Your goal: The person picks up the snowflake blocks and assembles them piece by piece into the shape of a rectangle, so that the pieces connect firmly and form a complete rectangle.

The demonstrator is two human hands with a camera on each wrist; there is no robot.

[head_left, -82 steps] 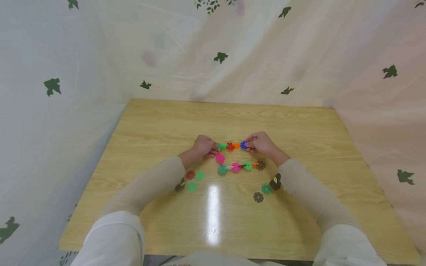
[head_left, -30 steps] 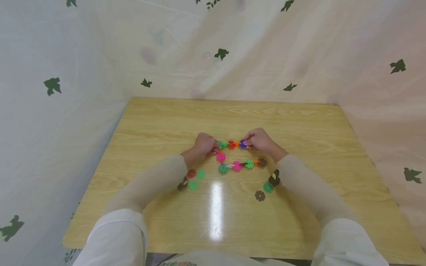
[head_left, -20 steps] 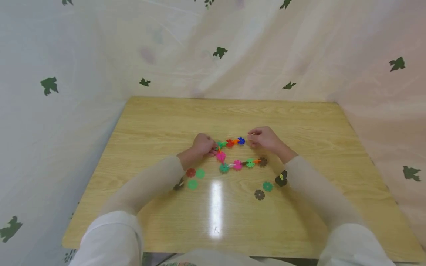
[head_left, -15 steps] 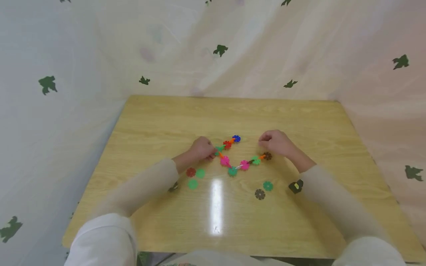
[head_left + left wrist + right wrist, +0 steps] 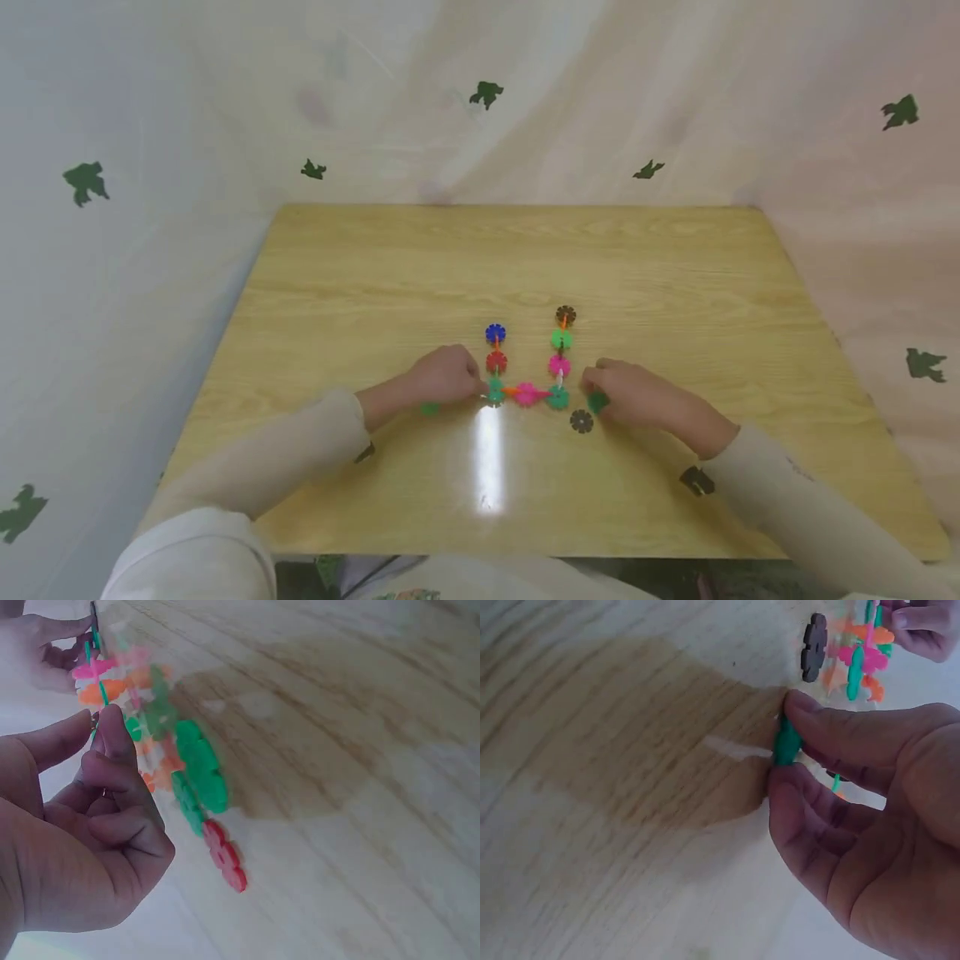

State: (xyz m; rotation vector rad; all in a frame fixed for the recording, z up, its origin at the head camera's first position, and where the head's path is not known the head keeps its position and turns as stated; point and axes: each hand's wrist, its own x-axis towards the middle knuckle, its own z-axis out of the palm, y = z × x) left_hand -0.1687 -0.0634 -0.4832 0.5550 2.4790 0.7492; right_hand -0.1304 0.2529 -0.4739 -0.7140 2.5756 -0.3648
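Observation:
A chain of linked plastic snowflake discs lies in a U shape, its bottom a pink disc (image 5: 525, 395), its arms ending in a blue disc (image 5: 495, 333) and a brown disc (image 5: 566, 314). My left hand (image 5: 447, 375) pinches the green disc (image 5: 495, 392) at the chain's left corner between thumb and index finger. To the right of the chain, my right hand (image 5: 645, 398) pinches a loose green disc (image 5: 786, 742) by its edges, partly covered by the fingers. The right corner of the chain is another green disc (image 5: 557, 397).
A loose brown disc (image 5: 582, 421) lies just below the chain's right corner. By the left hand lie loose green discs (image 5: 201, 765) and a red disc (image 5: 224, 855), mostly hidden by that hand in the head view. A patterned cloth (image 5: 405, 125) hangs behind the wooden table (image 5: 360, 258).
My right hand has let go of the blue disc and come down to the loose green disc. The chain has turned, its open side now facing away from me; my left hand has come nearer.

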